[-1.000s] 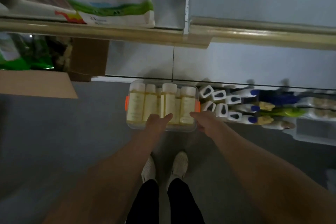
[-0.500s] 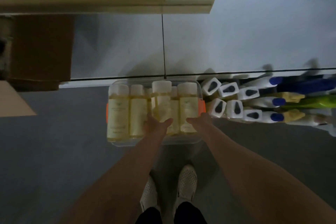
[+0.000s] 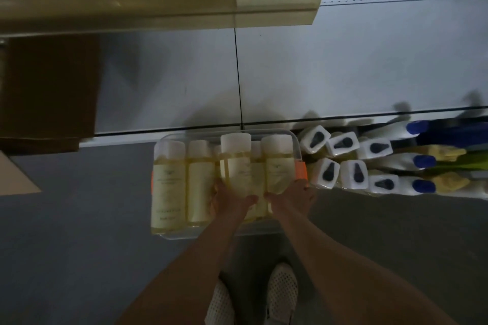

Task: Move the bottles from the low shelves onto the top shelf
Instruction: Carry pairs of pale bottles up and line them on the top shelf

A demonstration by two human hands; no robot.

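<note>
Down on the low shelf (image 3: 79, 219), inside a clear bin (image 3: 295, 140), both hands reach among the yellow bottles: left hand (image 3: 229, 199) gripping one raised bottle (image 3: 236, 163), right hand (image 3: 293, 196) clasping its neighbour (image 3: 280, 169), presumably for lifting.

No legible text. The pale yellow bottles (image 3: 169, 182) in the clear bin (image 3: 295, 140) carry printed labels, but the lettering is too small and blurred to read; the white-capped bottles (image 3: 353, 174) beside them show only dark teardrop marks.
</note>
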